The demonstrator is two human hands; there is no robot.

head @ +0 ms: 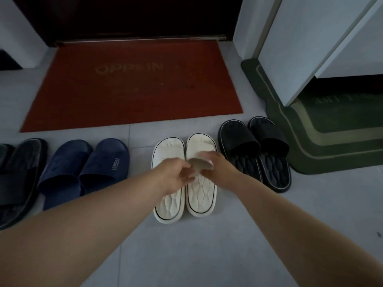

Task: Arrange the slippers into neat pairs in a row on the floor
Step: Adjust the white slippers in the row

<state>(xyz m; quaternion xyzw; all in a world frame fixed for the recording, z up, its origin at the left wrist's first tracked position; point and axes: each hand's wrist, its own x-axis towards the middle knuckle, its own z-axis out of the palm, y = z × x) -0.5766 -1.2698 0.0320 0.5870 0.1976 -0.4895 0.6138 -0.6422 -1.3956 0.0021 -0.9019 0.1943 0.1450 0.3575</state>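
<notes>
Fingers [186,177] of my left hand [176,175] and right hand [217,165] curl round the strap of one white moulded foam slipper [202,193], probably to square it against its twin [169,204], between the navy fabric pair [87,168] and the black ribbed pair [259,150] on the grey floor tiles [207,255].

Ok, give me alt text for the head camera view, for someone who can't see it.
The left hand and right hand hold the strap of a white slipper, beside its mate, in a row of pairs on the tiled floor: navy slippers to the left, black slippers to the right. A red doormat lies behind.
</notes>
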